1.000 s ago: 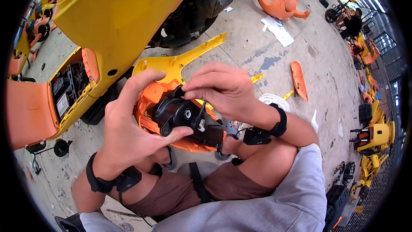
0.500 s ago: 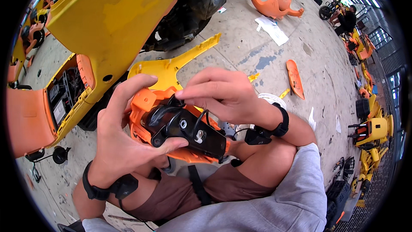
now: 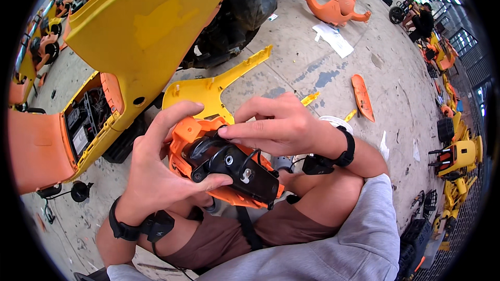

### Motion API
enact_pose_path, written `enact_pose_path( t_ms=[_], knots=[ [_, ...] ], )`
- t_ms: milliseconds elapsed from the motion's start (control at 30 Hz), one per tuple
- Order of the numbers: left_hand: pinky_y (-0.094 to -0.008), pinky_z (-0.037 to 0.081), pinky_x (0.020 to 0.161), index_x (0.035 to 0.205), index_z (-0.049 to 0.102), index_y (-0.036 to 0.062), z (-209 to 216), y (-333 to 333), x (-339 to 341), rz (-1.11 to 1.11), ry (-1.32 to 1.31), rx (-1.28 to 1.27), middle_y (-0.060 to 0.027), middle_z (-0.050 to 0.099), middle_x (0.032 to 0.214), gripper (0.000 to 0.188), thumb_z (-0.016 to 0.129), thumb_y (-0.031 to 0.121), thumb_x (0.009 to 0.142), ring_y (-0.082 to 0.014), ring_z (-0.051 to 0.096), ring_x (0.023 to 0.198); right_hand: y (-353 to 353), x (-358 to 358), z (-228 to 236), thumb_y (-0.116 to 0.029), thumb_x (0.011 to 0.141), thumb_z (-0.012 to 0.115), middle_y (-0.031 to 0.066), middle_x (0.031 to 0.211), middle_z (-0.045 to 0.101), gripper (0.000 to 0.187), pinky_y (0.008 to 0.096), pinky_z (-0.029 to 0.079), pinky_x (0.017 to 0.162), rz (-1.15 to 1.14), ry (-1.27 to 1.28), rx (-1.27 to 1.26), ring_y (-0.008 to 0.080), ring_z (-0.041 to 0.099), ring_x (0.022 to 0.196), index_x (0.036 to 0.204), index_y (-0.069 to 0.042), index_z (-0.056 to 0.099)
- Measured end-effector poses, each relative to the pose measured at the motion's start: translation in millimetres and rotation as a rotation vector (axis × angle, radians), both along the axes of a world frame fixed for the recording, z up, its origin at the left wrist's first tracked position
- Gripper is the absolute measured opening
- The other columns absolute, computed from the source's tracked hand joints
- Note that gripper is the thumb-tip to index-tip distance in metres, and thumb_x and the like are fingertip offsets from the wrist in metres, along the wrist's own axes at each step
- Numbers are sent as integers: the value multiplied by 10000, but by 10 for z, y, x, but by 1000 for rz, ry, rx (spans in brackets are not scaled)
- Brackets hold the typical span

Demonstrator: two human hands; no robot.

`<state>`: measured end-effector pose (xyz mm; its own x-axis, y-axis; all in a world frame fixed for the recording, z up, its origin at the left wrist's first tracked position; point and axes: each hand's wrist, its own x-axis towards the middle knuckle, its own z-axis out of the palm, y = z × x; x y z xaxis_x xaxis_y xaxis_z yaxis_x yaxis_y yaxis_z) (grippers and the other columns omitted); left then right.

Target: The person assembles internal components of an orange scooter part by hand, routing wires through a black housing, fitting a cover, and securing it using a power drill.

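Note:
Above my lap I hold an orange plastic housing [image 3: 188, 131] with a glossy black unit [image 3: 255, 179] set in it. A bolt head and a short black cable loop show on the black unit. My left hand [image 3: 148, 164] is closed round the housing's left end, its thumb lying on the black unit and its index finger at the far side. At the upper edge of the black unit my right hand [image 3: 286, 125] presses thumb and fingertips together on a small black lug. Part of that lug is hidden by the fingertips.
A yellow scooter body [image 3: 140, 26] with an open orange compartment stands at the left. On the concrete lie a yellow fairing panel [image 3: 208, 91], an orange curved panel [image 3: 363, 98], an orange shell [image 3: 337, 10] and white paper [image 3: 333, 40]. Farther off, a person [image 3: 423, 22] sits at the right.
The housing and both hands sit slightly lower and farther right in the picture, as does the whole scene. Both hands keep nearly the same hold.

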<state>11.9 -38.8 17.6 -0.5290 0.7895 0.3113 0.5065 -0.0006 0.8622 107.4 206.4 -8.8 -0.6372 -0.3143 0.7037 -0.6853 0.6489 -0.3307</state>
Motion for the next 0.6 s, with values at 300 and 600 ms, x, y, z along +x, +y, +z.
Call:
enact_pose_path(
  t_ms=[300,600],
  knots=[
    [-331,544,981,1363,488,-7,3,14,15,43,-135,-85,-119,599,1251,952,1008,197,592,-195,657,1135,64,90,143,-63,819,768,-21,808,707,191,224,341,514,-189,-508,-466,36,422,548,1009,-50,763],
    [-337,510,1020,1429,429,2,55,-33,93,194,-134,-146,-102,548,1300,1112,1025,268,530,-202,612,1146,1119,40,-351,-287,944,640,10,780,714,317,238,399,599,-495,-935,-750,64,499,652,997,14,726]
  ],
)
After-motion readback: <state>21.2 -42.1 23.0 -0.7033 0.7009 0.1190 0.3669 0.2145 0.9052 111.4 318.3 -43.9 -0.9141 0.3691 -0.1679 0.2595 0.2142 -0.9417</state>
